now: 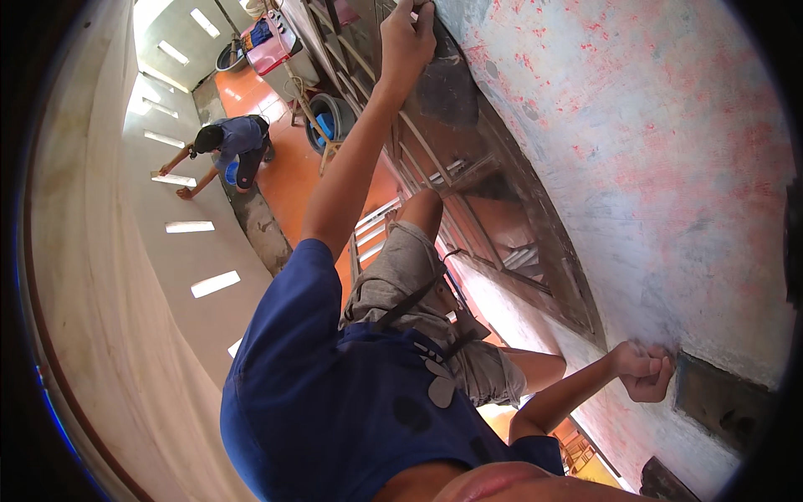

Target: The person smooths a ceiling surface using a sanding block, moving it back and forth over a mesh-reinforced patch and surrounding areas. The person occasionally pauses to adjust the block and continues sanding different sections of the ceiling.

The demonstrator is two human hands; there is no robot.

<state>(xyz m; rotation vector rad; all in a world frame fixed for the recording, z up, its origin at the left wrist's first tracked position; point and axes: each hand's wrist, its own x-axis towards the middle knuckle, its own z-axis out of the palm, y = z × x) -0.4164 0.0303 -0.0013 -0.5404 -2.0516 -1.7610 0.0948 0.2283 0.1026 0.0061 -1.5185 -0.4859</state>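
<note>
My left hand [408, 46] is raised to the upper edge of the view, beside the top of a window frame. Its fingers are pinched together; whatever may be between them cannot be made out. Just below it is a dark grey flat patch [447, 92] against the brown window frame [535, 201]. My right hand [646, 371] is closed, its knuckles close to the whitish wall [636, 167] with red and pink blotches. Beside its fingers lies a dark rectangular recess [723, 402] in the wall. Anything inside this fist is hidden.
A light metal ladder [372, 234] stands by my legs. Below, on an orange floor [293, 197], another person [238, 146] bends toward a slotted wall. A grey tub [335, 117] with something blue and a pink-topped machine [272, 50] stand nearby. Pale cloth [92, 251] hangs at left.
</note>
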